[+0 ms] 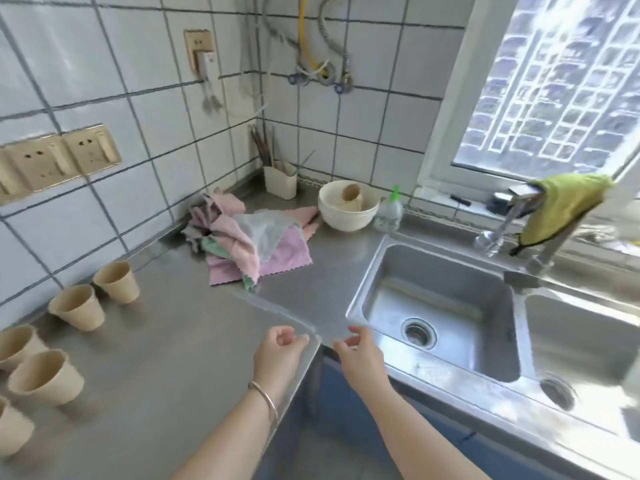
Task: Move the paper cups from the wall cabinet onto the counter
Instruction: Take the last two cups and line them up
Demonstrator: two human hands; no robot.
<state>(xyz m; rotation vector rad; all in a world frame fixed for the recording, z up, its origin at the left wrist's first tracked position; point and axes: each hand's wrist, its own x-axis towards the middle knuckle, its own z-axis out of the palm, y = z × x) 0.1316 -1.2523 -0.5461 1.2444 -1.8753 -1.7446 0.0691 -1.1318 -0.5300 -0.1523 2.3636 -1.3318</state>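
Both hands, left (281, 344) and right (356, 346), are loosely curled and hold nothing over the desk (194, 341) corner, while five cups (78, 306) stand along the wall to the left, far from the sink (440, 306).

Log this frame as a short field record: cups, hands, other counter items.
cups on counter: five tan paper cups upright along the left wall
cup elsewhere: one lying in the white bowl
left hand: loosely curled, empty, bracelet on wrist
right hand: loosely curled, empty
other items: pile of pastel cloths; steel sink
wall cabinet: not in view
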